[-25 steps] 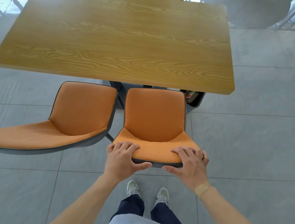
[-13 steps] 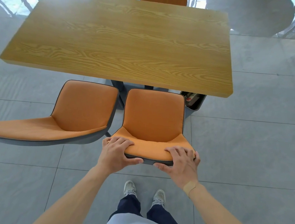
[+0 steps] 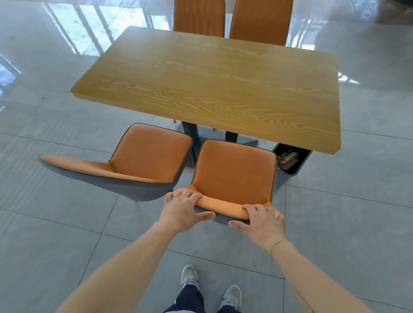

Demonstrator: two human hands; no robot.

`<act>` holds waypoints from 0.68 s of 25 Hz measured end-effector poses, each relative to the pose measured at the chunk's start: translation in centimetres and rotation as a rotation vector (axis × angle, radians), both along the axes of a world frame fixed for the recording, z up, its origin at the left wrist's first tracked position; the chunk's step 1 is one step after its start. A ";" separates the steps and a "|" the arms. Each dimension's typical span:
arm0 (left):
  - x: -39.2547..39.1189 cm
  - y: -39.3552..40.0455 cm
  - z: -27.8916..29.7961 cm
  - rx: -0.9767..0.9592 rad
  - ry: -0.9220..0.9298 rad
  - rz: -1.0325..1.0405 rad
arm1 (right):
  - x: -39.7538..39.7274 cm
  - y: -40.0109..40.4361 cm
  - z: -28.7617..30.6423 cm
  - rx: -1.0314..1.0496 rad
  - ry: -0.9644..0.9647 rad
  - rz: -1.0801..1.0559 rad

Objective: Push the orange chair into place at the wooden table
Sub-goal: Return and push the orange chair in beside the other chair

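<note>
Shoes (image 3: 211,285): seen at 6 o'clock on the grey tiled floor (image 3: 43,242), below dark trousers.

Left hand (image 3: 183,210): set on the left end of the chair's top edge; fingers (image 3: 189,194) curled over the edge, thumb beneath, so the backrest is gripped.

Right hand (image 3: 262,221): set on the right end of the same edge; fingers (image 3: 258,208) curled over it, thumb under, gripping likewise. A tan band is seen at the wrist.

Chair (image 3: 234,171): the task's item, just beyond the hands toward 12 o'clock, facing the counter. Its front edge is seen near the counter's near edge, not yet under it.

Second chair (image 3: 148,156): at 10 o'clock from the held chair, just beside it, turned to the left.

Bin (image 3: 291,161): at 1 o'clock from the held chair, partly under the counter's right corner; contents not made out.

Counter (image 3: 214,87): wooden, at 12 o'clock, on a dark pedestal.

Far chairs (image 3: 231,13): two, side by side past the counter's far edge.

Step in hand, as judged: the push, part done. Next move, as judged: a straight push toward 12 o'clock with both grips held level, the seat to be slid under the counter, clear of the second chair and the bin.
</note>
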State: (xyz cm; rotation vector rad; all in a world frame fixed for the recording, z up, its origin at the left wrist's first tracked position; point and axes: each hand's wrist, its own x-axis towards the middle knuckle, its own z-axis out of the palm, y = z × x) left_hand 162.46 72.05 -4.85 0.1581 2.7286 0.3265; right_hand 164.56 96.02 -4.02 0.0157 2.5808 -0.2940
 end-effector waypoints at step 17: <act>9.6 -27.6 4.7 0.253 0.096 0.375 | 2.2 -28.3 5.3 -0.400 0.135 0.307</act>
